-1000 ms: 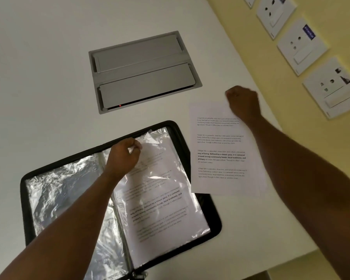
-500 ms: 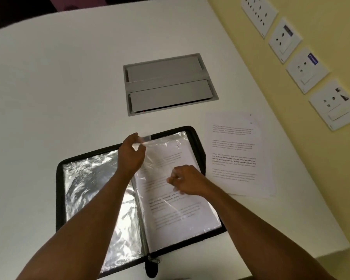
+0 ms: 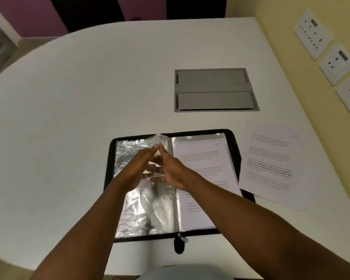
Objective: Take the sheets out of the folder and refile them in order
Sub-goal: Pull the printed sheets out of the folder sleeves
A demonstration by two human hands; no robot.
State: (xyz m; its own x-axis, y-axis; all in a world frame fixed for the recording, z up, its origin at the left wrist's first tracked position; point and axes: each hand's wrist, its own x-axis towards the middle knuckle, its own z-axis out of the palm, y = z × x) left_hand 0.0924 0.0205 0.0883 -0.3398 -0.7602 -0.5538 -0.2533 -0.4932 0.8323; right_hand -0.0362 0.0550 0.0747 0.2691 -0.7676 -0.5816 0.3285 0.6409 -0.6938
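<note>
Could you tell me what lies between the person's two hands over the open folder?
In the head view, a clear plastic sleeve stands between the left hand and right hand.

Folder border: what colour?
Black, running around the open folder; the head view shows it, its only view.

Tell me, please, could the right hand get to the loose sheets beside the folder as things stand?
Probably yes. The loose sheets lie uncovered on the table right of the folder, on the right hand's own side; nothing lies between, though that hand first has to leave the clear sleeve.
</note>
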